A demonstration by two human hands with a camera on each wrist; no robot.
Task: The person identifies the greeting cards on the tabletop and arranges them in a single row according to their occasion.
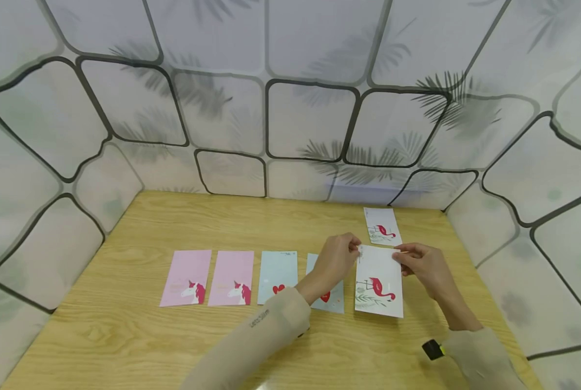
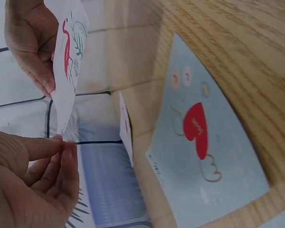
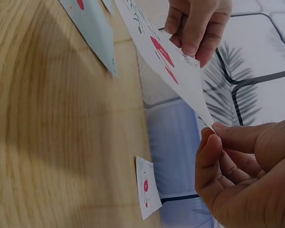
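A white card with a red flamingo [image 1: 379,276] is held up off the wooden table by its two top corners. My left hand [image 1: 336,257] pinches the top left corner between thumb and fingertips. The top right corner is pinched by my right hand [image 1: 424,268]. In the right wrist view the flamingo card [image 3: 166,57] hangs tilted between both hands. Just behind it lies a second flamingo card [image 1: 382,227], flat on the table. Under my left forearm, a light blue card with a red heart [image 2: 204,137] is partly hidden in the head view.
To the left lie another blue heart card [image 1: 278,271] and two pink unicorn cards [image 1: 232,273] [image 1: 188,273], side by side in a row. Patterned fabric walls [image 1: 309,119] enclose the wooden table [image 1: 139,341] at the back and both sides.
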